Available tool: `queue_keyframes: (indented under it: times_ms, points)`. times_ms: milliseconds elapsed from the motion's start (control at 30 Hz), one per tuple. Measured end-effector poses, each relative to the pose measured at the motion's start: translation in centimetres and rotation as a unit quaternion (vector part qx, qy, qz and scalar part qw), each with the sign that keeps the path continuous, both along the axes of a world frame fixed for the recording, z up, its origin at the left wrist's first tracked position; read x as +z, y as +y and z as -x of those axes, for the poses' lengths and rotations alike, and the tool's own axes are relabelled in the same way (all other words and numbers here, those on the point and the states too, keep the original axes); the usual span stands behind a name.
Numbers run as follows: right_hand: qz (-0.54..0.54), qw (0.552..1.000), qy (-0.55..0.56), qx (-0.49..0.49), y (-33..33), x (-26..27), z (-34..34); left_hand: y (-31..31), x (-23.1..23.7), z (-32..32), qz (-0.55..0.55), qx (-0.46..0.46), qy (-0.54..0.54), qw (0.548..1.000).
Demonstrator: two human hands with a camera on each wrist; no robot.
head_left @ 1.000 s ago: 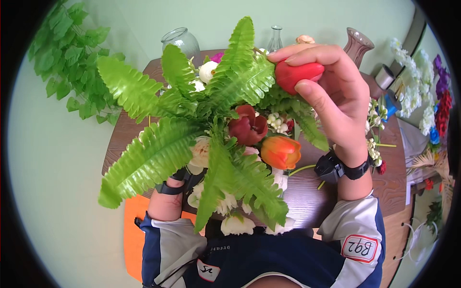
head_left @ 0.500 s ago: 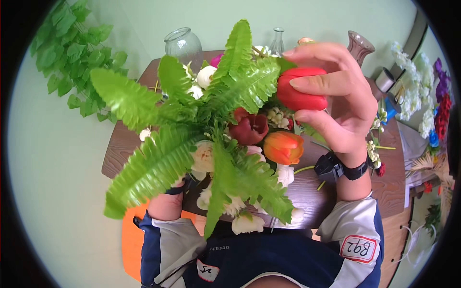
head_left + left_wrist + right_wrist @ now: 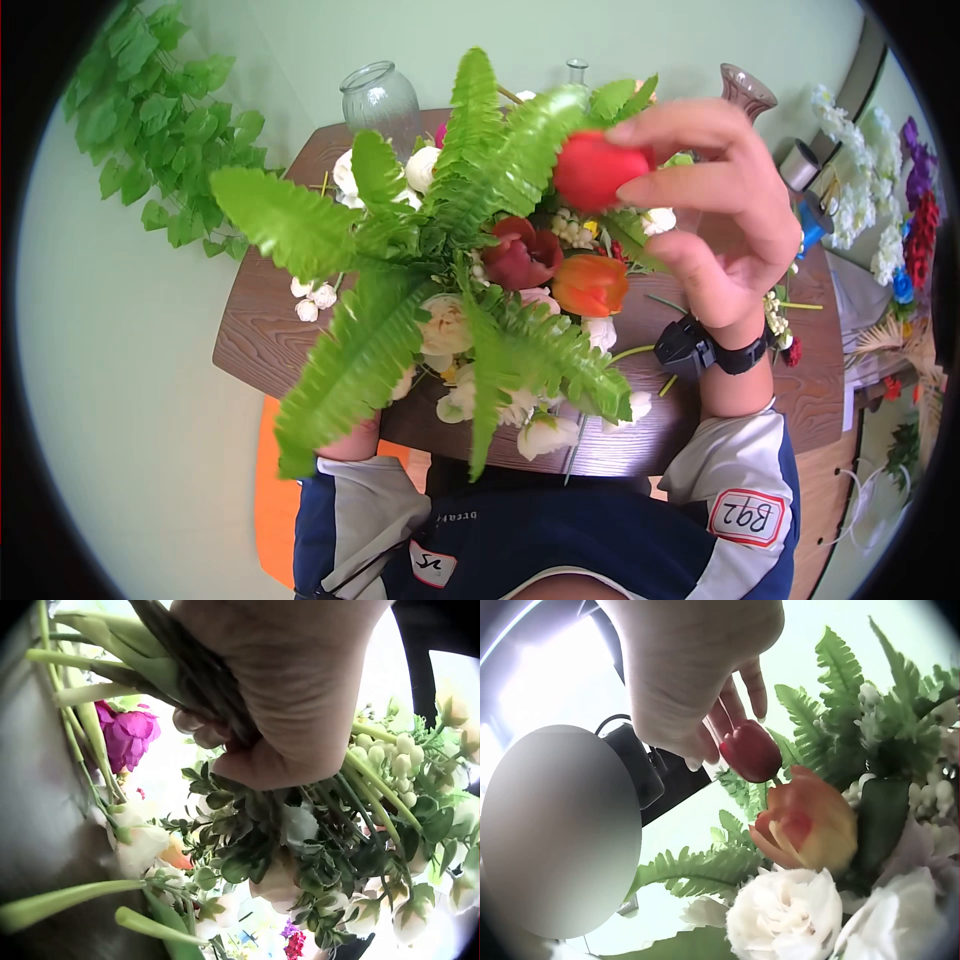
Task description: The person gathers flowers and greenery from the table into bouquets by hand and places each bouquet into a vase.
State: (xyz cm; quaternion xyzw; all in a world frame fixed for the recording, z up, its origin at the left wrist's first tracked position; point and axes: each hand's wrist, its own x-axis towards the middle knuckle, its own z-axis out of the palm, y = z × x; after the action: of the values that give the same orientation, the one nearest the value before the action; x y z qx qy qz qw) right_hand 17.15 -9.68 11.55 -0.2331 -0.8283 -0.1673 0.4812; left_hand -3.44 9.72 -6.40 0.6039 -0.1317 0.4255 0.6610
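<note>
A bouquet of artificial flowers with broad fern leaves (image 3: 345, 350) fills the middle of the head view. My left hand (image 3: 292, 697) grips its bundled stems (image 3: 195, 671) from below; the leaves hide that hand in the head view. At the bouquet's right side, fingers of my right hand (image 3: 730, 200) touch a red tulip (image 3: 598, 172), while the thumb stands apart from the bloom. Close below it are a dark red tulip (image 3: 522, 253) and an orange tulip (image 3: 590, 285). White blooms (image 3: 784, 915) fill the lower part of the bouquet in the right wrist view.
On the wooden table (image 3: 255, 320) lie loose white flowers (image 3: 313, 300) and stems. A glass jar (image 3: 382, 100) and a ribbed vase (image 3: 747, 90) stand along the back. Leafy vines (image 3: 165, 120) hang at left; more flowers (image 3: 921, 230) stand at far right.
The bouquet has turned and tilted a little, its lower fern leaves shifting right. My right thumb has come away from the red tulip and the fingers have spread.
</note>
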Motion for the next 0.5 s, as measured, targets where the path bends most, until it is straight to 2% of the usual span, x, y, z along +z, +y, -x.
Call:
queue_keyframes:
  times_ms: [67, 167, 200, 433, 500]
  points:
    - [0.028, 0.995, 0.083, -0.056, -0.4, -0.2, 0.4, 0.1, -0.1, -0.1, 0.007, -0.009, -0.005, 1.0]
    - [-0.006, 0.995, 0.057, -0.081, 0.4, -0.2, -0.4, 0.3, -0.3, -0.1, 0.02, -0.022, -0.011, 1.0]
    - [0.025, 0.992, 0.086, -0.089, 0.1, -0.4, -0.2, 0.4, -0.3, -0.1, 0.024, -0.025, -0.013, 0.999]
    - [0.048, 0.99, 0.086, -0.105, 0.5, -0.4, -0.2, 0.4, -0.4, 0.2, 0.052, -0.049, -0.028, 0.997]
    - [-0.006, 0.982, 0.159, -0.099, 0.8, -0.5, -0.1, 0.5, -0.3, 0.3, 0.057, -0.053, -0.034, 0.996]
